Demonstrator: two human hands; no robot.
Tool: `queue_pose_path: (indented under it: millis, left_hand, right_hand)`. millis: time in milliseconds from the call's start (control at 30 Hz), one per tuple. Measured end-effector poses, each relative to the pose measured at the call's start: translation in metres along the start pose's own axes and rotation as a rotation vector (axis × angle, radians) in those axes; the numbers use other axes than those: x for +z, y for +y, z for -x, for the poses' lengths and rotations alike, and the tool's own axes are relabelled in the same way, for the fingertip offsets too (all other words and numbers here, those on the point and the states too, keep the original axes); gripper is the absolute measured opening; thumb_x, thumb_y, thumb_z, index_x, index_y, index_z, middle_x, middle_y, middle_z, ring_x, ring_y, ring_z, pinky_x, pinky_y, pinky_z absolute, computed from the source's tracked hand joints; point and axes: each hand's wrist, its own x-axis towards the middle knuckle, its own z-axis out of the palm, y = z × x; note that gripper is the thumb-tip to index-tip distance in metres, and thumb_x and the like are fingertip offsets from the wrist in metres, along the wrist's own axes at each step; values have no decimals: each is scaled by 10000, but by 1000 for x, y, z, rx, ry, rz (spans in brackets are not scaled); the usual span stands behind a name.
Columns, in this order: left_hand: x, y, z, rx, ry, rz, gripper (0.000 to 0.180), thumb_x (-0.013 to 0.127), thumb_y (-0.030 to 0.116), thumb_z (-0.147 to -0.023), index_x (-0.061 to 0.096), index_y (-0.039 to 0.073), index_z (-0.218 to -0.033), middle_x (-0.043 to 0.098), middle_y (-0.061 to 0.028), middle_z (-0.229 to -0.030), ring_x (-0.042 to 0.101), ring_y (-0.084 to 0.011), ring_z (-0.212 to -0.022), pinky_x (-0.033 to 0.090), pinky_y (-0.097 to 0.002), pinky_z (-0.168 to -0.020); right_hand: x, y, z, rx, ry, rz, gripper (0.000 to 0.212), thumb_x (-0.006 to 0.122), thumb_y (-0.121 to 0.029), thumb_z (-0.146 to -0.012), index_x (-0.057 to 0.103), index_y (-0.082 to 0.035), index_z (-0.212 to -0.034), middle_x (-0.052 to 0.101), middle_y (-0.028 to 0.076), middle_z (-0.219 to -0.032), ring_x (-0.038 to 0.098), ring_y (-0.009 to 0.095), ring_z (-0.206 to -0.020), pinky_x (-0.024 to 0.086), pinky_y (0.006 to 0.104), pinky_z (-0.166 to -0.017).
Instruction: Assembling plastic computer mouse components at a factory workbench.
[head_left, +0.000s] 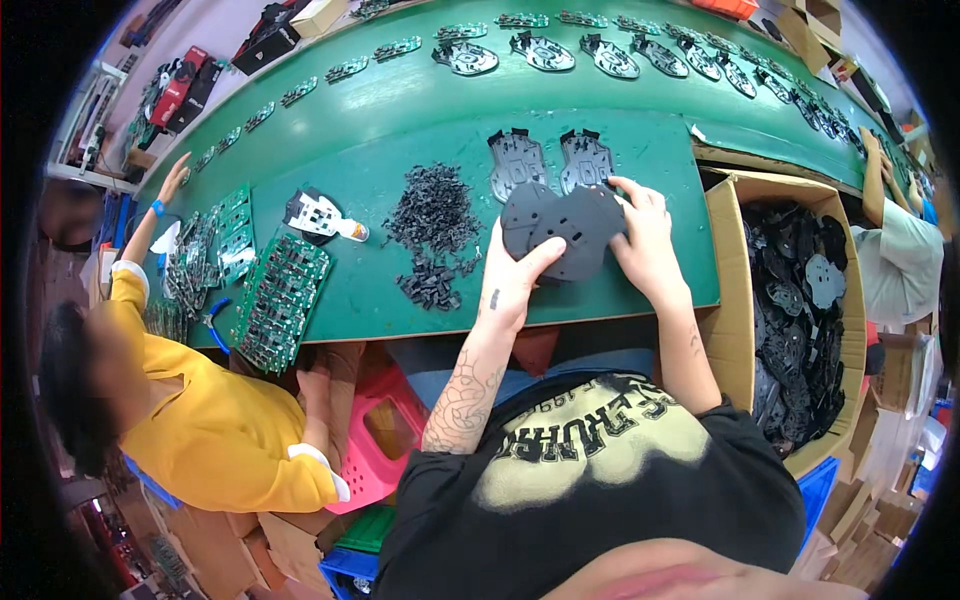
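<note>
Two flat black plastic shell plates (580, 235) with rounded lobes and small slots overlap between my hands, above the table's near part. My left hand (515, 272) grips them from the left, thumb pressed across the top face. At their right edge my right hand (648, 235) curls its fingers round the rim, with some fingertips hidden. Just beyond lie two grey shell plates (517, 168) side by side on the green table, the right one partly covered by what I hold. Left of my hands sits a heap of small black plastic parts (432, 212), with a smaller pile (430, 286) below it.
A cardboard box (725, 235) full of black shells stands at my right. To the left are a small bottle (352, 230), circuit boards (283, 300), blue-handled pliers (215, 325) and a co-worker in yellow (215, 430). Assembled shells and boards (542, 52) line the green bench behind.
</note>
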Motion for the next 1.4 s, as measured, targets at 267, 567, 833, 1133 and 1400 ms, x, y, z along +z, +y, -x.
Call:
queue_pose_path:
  millis: [267, 567, 833, 1133, 1400]
  left_hand:
    - [12, -6, 22, 185, 2, -7, 607, 721, 18, -788, 408, 31, -1308, 557, -84, -1195, 555, -175, -1085, 444, -324, -972]
    - [17, -18, 38, 79, -41, 177, 497, 615, 54, -880, 416, 60, -1335, 537, -83, -1260, 550, -206, -1136, 493, -377, -946]
    - [10, -18, 53, 109, 103, 209, 513, 586, 90, -902, 360, 80, -1363, 493, -84, -1291, 531, -207, -1148, 481, -389, -949]
    - [-4, -24, 70, 170, 129, 137, 551, 609, 50, -872, 355, 52, -1361, 507, -98, -1269, 535, -215, -1139, 455, -380, -978]
    - [-5, -21, 70, 200, 112, 96, 576, 603, 3, -862, 348, 43, -1377, 499, -99, -1282, 518, -214, -1161, 432, -365, -998]
  right_hand:
    - [-13, -15, 26, 381, -102, -1324, 334, 621, -44, -858, 582, -5, -1188, 628, 57, -1106, 582, 117, -969, 459, 265, -869]
    - [-13, -21, 33, 378, 259, -1734, 303, 608, -42, -884, 554, 20, -1176, 632, 76, -1107, 603, 143, -998, 478, 269, -872]
    - [-40, 23, -32, 306, 586, -619, 397, 651, -79, -850, 549, 19, -1221, 644, 63, -968, 596, 143, -830, 469, 255, -760]
    - [1, 48, -34, 137, 213, 11, 526, 624, -283, -861, 491, -62, -1319, 535, 175, -1265, 446, 354, -1205, 363, 437, -1022]
    - [-1, 47, -15, 297, 109, 366, 468, 602, -359, -874, 543, -158, -1292, 437, 188, -1338, 339, 384, -1287, 295, 524, -1047]
